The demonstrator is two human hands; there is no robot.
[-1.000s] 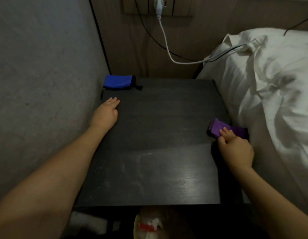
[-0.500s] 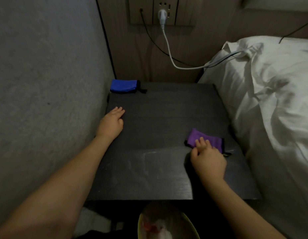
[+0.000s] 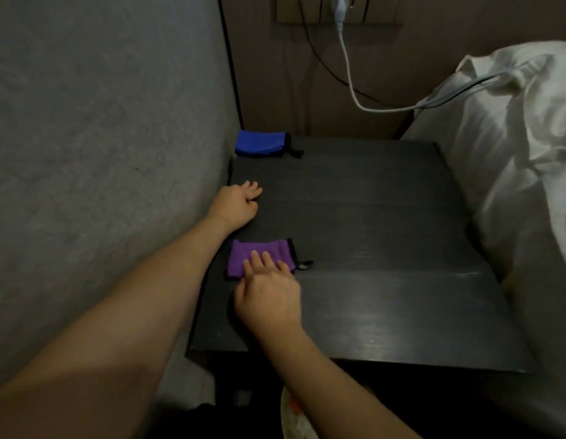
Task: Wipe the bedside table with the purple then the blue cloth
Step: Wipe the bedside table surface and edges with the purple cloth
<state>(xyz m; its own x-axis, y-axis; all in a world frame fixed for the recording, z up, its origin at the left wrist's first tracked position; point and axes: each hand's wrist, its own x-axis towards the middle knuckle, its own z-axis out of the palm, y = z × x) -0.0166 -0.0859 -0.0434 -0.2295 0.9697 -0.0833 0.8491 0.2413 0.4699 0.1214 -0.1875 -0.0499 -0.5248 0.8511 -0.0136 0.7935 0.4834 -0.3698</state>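
The right hand (image 3: 269,296) presses the purple cloth (image 3: 259,258) flat on the tabletop (image 3: 386,248) with straight fingers, not clenched. The cloth lies just ahead of its fingertips, near the tabletop's left edge. To wipe well, the person should probably keep even downward pressure and overlap each pass. The left hand (image 3: 235,205) rests relaxed beyond it, grasping nothing. Farther beyond waits the blue cloth (image 3: 261,147). No containers are clearly visible.

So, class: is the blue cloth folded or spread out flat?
Folded. The blue cloth lies as a small thick pad at the bedside table's far left corner, untouched.
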